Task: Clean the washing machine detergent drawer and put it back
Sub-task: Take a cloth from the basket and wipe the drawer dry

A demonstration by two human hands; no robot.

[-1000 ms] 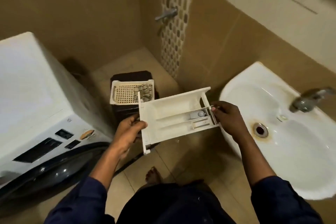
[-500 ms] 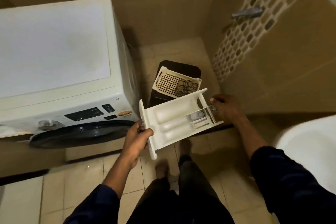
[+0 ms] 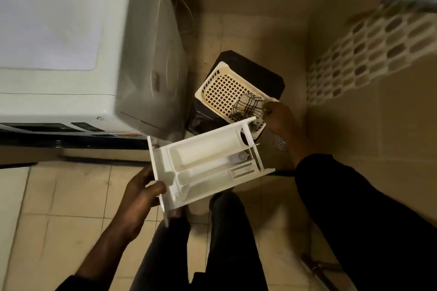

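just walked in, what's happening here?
A person stands on a tiled bathroom floor beside the washing machine, holding its white detergent drawer out of the machine by the front panel in the left hand. The right hand reaches to a cream perforated basket on a dark stool, fingers at the checked cloth in it. The drawer is not yet back in.
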